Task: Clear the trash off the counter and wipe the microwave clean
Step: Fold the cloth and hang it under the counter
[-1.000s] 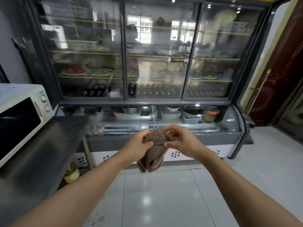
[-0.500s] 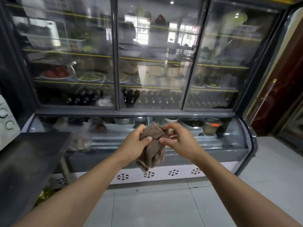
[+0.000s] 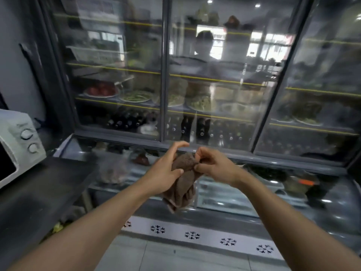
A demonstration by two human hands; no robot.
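At the far left the microwave [image 3: 18,141] sits on the dark counter [image 3: 45,184], well apart from the hands. The left hand [image 3: 166,171] holds the brown cloth [image 3: 183,184] with its thumb, fingers half spread; the right hand [image 3: 213,167] pinches the bunched top. That loose left hold could let the cloth slip to the floor, dirtying it before wiping.

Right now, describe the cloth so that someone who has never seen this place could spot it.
Face the big glass-door display fridge. In front of its lower case, the left hand and right hand hold a bunched brown cloth in mid-air. It is the only soft, hanging thing there.
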